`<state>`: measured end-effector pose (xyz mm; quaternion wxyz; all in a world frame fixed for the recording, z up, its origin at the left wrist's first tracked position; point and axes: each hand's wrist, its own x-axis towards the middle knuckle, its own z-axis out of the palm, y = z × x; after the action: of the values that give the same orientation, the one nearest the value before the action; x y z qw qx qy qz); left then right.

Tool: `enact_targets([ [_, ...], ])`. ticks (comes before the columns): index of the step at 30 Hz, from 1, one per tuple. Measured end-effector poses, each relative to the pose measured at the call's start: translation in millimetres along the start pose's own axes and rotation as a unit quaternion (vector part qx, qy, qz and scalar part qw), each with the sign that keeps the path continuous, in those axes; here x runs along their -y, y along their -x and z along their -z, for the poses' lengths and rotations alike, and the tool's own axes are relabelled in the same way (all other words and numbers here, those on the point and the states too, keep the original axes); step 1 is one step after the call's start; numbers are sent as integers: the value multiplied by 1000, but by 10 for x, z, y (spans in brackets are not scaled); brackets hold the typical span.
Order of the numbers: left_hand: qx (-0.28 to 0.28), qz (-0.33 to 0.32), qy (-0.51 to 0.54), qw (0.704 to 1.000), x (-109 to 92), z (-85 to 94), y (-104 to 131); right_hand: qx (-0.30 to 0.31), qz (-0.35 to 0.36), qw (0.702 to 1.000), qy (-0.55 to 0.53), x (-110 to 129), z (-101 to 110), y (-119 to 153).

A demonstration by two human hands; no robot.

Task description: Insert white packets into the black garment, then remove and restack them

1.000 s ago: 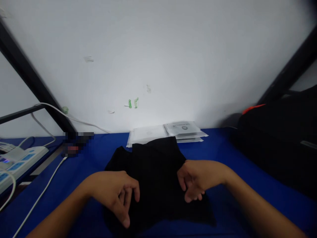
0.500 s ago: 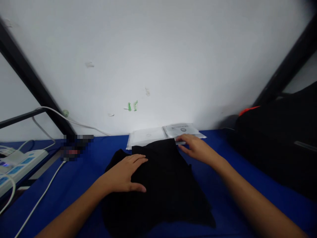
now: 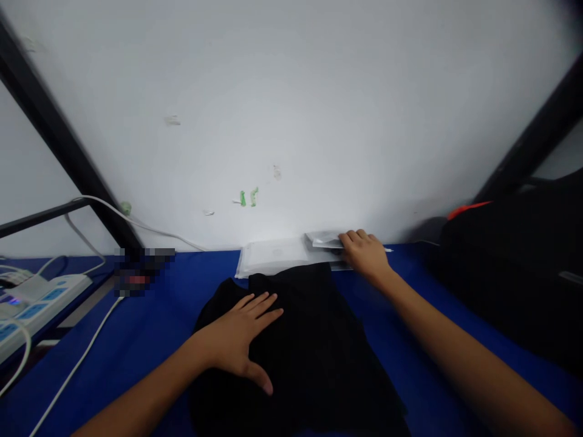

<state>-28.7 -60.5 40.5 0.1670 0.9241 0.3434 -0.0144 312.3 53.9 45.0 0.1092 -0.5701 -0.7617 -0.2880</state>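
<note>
A folded black cloth garment (image 3: 314, 346) lies on the blue surface in front of me; its exact kind does not show. My left hand (image 3: 243, 337) rests flat on its left part, fingers spread. Beyond the garment, against the wall, my right hand (image 3: 364, 255) grips a flat clear plastic packet (image 3: 322, 239) and lifts its near edge, the fingers curled over it. Left of that packet lies a white plastic packet (image 3: 268, 256), partly covered by the garment's far edge.
At the left stands a white power strip (image 3: 43, 309) with plugs and white cables (image 3: 77, 364). A large black bag-like bundle (image 3: 514, 273) with a red edge fills the right side. Dark metal bars (image 3: 68, 133) slope up both sides before the white wall (image 3: 319, 109).
My right hand has closed on the clear packet and raised its near edge. My left hand stays on the garment, its fingers spread wider.
</note>
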Motion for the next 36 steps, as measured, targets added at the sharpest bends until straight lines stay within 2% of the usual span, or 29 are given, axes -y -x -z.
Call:
enact_targets([
  [3,-14,-13,-11,1000,-12,-27,-23,-47,12,999,5,160,361,54],
  [5,-51,-19,-27,998,-6,-38,-44,-135,70,988,-6,374,632,161],
  [6,-84,-14,-34,996,5,-37,-54,-164,104,981,-15,505,749,233],
  [8,-181,22,-46,982,46,-20,-65,-180,160,970,-26,780,900,392],
  [10,-293,66,-53,952,90,13,-59,-158,206,965,-45,1027,916,541],
  [12,-360,65,-63,929,107,43,-44,-140,225,962,-64,1203,827,648],
  [14,-342,1,-79,936,79,51,-34,-124,241,959,-79,1291,715,699],
  [16,-274,-72,-103,953,21,40,-36,-93,264,954,-102,1288,662,702],
  [18,-231,-99,-128,959,-33,35,-41,-39,284,948,-140,1208,692,675],
  [21,-257,-73,-141,953,-51,89,-20,32,274,942,-192,999,808,619],
  [23,-296,-44,-139,944,-25,162,14,35,248,946,-207,856,852,594],
  [25,-325,-11,-151,934,5,234,51,7,229,950,-214,755,843,589],
  [28,-353,43,-199,913,23,299,91,-73,209,940,-259,730,787,617],
  [30,-367,76,-231,898,17,311,105,-132,186,914,-336,783,763,648],
  [33,-387,115,-265,876,8,310,112,-196,161,855,-452,889,768,693],
  [36,-432,124,-287,846,18,313,116,-238,171,817,-496,963,784,727],
])
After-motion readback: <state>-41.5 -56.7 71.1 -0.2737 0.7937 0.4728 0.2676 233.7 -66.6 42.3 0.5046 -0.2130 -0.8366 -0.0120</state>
